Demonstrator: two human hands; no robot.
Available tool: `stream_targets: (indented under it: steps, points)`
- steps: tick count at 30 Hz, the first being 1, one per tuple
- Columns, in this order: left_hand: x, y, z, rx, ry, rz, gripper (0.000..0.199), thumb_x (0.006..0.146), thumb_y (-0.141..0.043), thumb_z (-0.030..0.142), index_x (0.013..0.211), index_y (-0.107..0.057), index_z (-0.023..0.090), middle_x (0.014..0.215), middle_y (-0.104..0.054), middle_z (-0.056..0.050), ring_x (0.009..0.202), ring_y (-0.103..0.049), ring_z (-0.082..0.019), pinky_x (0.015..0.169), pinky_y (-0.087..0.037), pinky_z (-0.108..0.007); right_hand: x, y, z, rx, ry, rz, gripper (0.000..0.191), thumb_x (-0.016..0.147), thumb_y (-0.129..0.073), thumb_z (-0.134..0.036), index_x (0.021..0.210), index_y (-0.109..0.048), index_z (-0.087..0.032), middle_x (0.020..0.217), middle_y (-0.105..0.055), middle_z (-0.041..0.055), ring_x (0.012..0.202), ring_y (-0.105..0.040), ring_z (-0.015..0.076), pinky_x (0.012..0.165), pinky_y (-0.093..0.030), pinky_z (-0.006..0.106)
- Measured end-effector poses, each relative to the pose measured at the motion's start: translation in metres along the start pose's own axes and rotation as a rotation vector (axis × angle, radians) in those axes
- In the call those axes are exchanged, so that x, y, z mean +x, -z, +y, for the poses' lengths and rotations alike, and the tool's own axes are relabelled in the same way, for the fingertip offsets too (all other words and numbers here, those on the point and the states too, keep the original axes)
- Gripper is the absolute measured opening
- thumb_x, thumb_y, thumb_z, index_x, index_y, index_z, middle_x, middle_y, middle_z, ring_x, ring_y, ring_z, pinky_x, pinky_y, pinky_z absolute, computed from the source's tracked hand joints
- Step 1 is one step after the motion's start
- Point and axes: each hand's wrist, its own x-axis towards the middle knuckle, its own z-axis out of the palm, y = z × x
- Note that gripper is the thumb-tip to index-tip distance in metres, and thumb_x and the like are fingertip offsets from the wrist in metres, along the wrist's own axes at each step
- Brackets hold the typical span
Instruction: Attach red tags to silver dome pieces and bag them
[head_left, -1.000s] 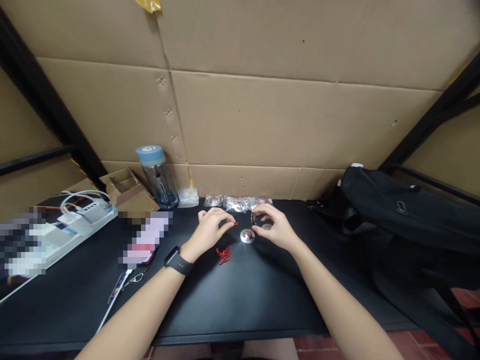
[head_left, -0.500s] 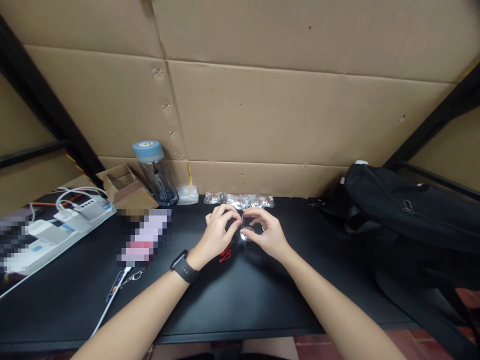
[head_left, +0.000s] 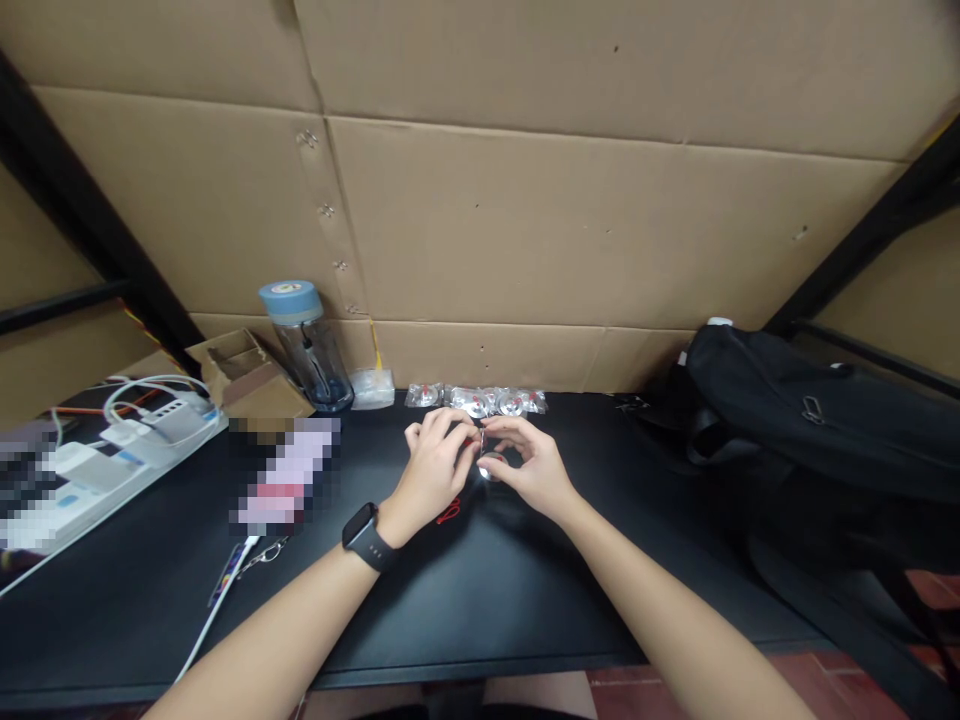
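Observation:
Near the middle of the black table (head_left: 480,590), my left hand (head_left: 440,455) is closed, with its fingertips on a red cord (head_left: 449,511) that hangs below them. My right hand (head_left: 529,462) holds a small shiny metal disc (head_left: 493,467) between thumb and fingers, right beside the left fingertips. Part of the disc and of the cord is hidden by the fingers. Behind the hands lie several clear plastic packets (head_left: 477,401) with round silvery pieces and red bits inside.
A bottle with a blue lid (head_left: 306,345), an opened cardboard box (head_left: 251,375) and a power strip (head_left: 105,480) stand at the left. A blurred-out phone (head_left: 289,475) lies nearer. At right sits a black bag (head_left: 817,420); cardboard (head_left: 525,230) forms the back wall.
The left fingers have bent a little further down around the cord. The right hand has barely moved, and the view has shifted slightly.

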Motion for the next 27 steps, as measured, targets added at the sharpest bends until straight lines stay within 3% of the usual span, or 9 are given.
stream_targets:
  steps: [5,10,13,17,20,23,27]
  points:
    - [-0.001,-0.001,-0.002,0.054,-0.043,0.014,0.014,0.097,-0.053,0.020,0.104,-0.064,0.023,0.121,-0.063,-0.008,0.119,-0.051,-0.027,0.087,-0.030,-0.042,-0.001,-0.003,0.003,0.065,-0.052,-0.017,0.042,0.077,-0.084,-0.032,0.113,-0.064,-0.024,0.122,-0.068,0.0081,0.110,-0.069,0.0255,0.087,-0.060,0.035]
    - [0.001,0.001,-0.003,-0.007,0.032,0.041,0.008,0.095,-0.060,0.026,0.097,-0.067,0.025,0.120,-0.062,-0.007,0.119,-0.051,-0.027,0.089,-0.031,-0.042,0.002,0.004,0.002,0.057,-0.103,-0.045,0.034,0.082,-0.079,-0.036,0.109,-0.064,-0.023,0.121,-0.066,0.0086,0.106,-0.070,0.0242,0.084,-0.059,0.033]
    - [0.001,0.001,-0.002,-0.057,0.082,0.044,0.008,0.094,-0.062,0.025,0.097,-0.069,0.025,0.122,-0.061,-0.006,0.119,-0.051,-0.026,0.092,-0.033,-0.042,0.005,0.010,-0.002,-0.104,-0.068,-0.083,0.018,0.094,-0.065,-0.038,0.101,-0.067,-0.022,0.122,-0.064,0.0091,0.107,-0.067,0.0226,0.088,-0.057,0.034]
    - [0.002,-0.001,-0.004,-0.129,0.094,0.002,0.009,0.094,-0.063,0.031,0.094,-0.071,0.027,0.119,-0.061,-0.004,0.118,-0.051,-0.025,0.097,-0.034,-0.042,0.006,0.014,-0.005,-0.304,-0.003,-0.125,0.017,0.099,-0.055,-0.034,0.095,-0.068,-0.022,0.120,-0.063,0.0083,0.105,-0.064,0.0203,0.086,-0.054,0.032]
    - [0.004,0.000,-0.009,-0.148,0.108,-0.028,0.012,0.096,-0.060,0.033,0.096,-0.071,0.028,0.118,-0.062,-0.004,0.118,-0.052,-0.025,0.099,-0.034,-0.042,0.005,0.015,-0.001,-0.384,0.011,-0.154,0.015,0.099,-0.054,-0.030,0.094,-0.066,-0.022,0.120,-0.061,0.0091,0.105,-0.063,0.0207,0.085,-0.054,0.033]
    - [0.006,0.004,-0.015,-0.150,0.128,-0.052,0.017,0.099,-0.055,0.035,0.105,-0.070,0.029,0.120,-0.062,-0.003,0.119,-0.052,-0.024,0.098,-0.035,-0.042,0.005,0.017,0.005,-0.537,0.051,-0.190,0.009,0.095,-0.059,-0.026,0.091,-0.066,-0.022,0.121,-0.060,0.0097,0.114,-0.058,0.0242,0.097,-0.050,0.040]
    - [0.004,0.001,-0.020,-0.136,0.023,-0.195,0.022,0.094,-0.062,0.046,0.110,-0.072,0.035,0.129,-0.061,-0.001,0.124,-0.048,-0.027,0.098,-0.035,-0.044,0.005,0.020,0.004,-0.573,0.108,-0.216,0.005,0.093,-0.060,-0.022,0.091,-0.065,-0.022,0.124,-0.058,0.0097,0.120,-0.055,0.0248,0.105,-0.044,0.044]
